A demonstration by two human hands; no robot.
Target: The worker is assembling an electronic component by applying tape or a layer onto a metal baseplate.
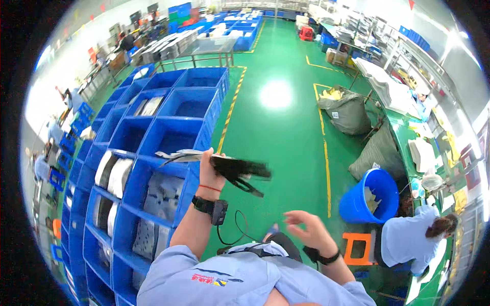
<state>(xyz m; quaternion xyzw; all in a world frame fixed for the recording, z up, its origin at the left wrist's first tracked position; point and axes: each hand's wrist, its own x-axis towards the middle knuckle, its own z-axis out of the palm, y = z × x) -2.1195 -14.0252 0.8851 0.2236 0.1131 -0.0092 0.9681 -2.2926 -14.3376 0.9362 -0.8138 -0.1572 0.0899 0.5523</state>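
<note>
My left hand [209, 168] is raised and shut on a bundle of flat black and grey strips [224, 166] that stick out to both sides, the right end blurred. It hangs over the edge of a blue crate [189, 173]. A black wrist device with a cable sits on my left forearm. Lower down, my right hand [306, 229] is open, fingers spread, holding nothing, above the green floor.
Stacked blue crates [168, 109] with white rolls and grey parts fill the left. A blue bucket [370, 196], an orange stool [357, 247] and a seated person in light blue [413, 239] are at right, beside a green workbench [403, 132]. Grey sacks [347, 109] stand beyond.
</note>
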